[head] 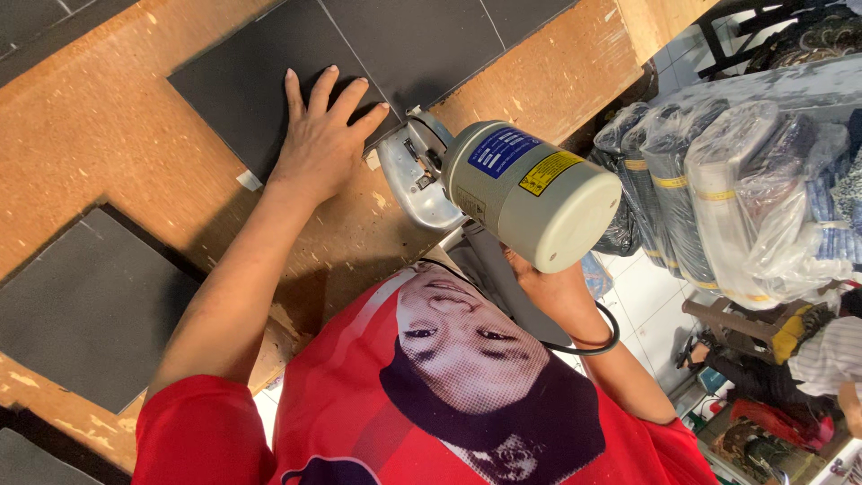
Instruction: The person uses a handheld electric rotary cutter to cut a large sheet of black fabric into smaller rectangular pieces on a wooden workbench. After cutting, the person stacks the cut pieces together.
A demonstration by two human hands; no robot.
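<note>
Two bare hands are seen at work over a brown chipboard bench (99, 126). The left hand (319, 135) is laid flat, fingers spread and open, on a stack of dark grey fabric (242, 76), pressing it onto the bench near the stack's lower edge; nothing is gripped by it. Just beside its fingertips stands an electric cutting machine (503, 184), with a pale grey cylindrical motor housing bearing a blue and a yellow label, and a polished metal base and blade guard (417, 175) set at the edge of the fabric. The right hand (552, 287) is largely hidden beneath the motor housing; it is held at the machine's grey handle, but whether its grip is closed round the handle cannot be told. A black cable (597, 339) is looped round the right wrist.

More dark grey fabric pieces are laid on the bench: one large piece (85, 310) at the left, well apart from the machine, and further panels (449, 40) along the top. A small scrap of pale tape (249, 180) is stuck beside the stack. A red printed shirt (431, 422) is worn by the person. Rolls of cloth wrapped in clear plastic (727, 189) are stacked at the right, beyond the bench edge, above a white tiled floor (642, 292)
</note>
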